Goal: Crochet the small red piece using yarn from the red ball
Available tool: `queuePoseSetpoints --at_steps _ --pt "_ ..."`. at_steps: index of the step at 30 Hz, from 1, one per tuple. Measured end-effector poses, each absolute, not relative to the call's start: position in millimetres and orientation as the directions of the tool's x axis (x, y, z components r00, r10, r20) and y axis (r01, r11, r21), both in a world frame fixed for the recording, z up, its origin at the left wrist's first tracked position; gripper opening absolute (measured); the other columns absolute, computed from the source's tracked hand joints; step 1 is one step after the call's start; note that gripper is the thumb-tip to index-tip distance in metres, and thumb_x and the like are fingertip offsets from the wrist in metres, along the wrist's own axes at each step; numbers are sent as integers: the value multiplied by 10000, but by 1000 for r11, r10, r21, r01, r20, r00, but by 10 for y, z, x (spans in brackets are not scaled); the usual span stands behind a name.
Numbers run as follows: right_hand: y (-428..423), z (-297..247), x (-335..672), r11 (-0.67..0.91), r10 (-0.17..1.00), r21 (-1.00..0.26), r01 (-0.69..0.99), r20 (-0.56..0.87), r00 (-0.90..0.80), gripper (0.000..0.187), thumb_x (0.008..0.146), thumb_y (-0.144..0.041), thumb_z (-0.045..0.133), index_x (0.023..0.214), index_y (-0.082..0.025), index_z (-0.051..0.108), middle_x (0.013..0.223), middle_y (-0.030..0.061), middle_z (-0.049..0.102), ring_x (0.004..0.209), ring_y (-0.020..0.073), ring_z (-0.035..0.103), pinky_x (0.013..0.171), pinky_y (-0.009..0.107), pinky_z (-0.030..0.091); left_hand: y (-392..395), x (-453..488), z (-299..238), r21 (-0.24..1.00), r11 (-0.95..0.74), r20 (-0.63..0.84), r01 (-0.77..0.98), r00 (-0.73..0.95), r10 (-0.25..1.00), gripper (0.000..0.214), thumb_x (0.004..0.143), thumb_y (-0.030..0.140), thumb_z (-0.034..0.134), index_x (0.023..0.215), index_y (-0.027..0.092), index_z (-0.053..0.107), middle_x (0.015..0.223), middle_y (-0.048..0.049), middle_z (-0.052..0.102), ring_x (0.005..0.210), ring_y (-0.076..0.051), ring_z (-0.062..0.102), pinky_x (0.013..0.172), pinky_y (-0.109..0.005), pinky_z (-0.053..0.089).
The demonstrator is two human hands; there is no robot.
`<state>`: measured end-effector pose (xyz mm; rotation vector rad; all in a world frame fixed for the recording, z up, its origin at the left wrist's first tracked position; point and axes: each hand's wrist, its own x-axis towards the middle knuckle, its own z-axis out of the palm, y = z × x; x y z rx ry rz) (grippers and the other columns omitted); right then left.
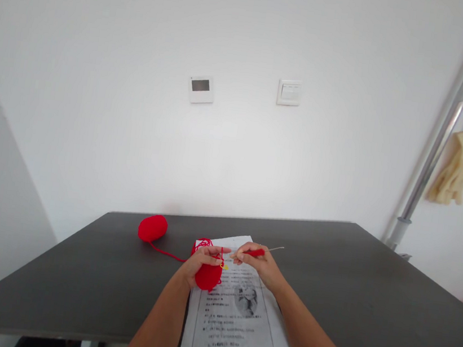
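Observation:
In my left hand is a round piece of red crochet work, pinched near its top edge, with red yarn running over the fingers. A small yellow stitch marker hangs at the work's right edge. My right hand grips a crochet hook with a red handle; its thin metal shaft sticks out to the right. The two hands are close together but apart. A strand leads left from the left hand to a red yarn ball. Loose red loops lie just behind the left hand.
A printed sheet with text and a picture lies under my hands and reaches the front edge of the dark table. Behind stands a white wall with a thermostat and a switch. Pale yellow gloves hang beyond a metal pipe.

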<state>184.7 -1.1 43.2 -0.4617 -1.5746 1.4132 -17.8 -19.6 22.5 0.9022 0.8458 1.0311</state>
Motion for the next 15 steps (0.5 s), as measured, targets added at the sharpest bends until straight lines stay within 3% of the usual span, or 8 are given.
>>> queuePoseSetpoints --at_steps 9,15 --pt "-19 442 1861 256 782 -924 -283 370 -501 224 682 -376 720 700 -157 676 708 43 683 651 153 617 652 297 514 -201 -176 232 908 240 -143 -343 285 948 501 540 112 719 1038 134 666 615 -32 643 469 -106 543 476 -222 381" --pt "-31 428 1842 299 769 -915 -272 400 -498 224 706 -386 700 726 -163 680 737 41 679 692 152 624 680 290 504 -135 -206 155 899 250 -138 -359 310 941 493 536 102 730 1025 85 662 670 -74 656 545 -128 587 529 -228 395"
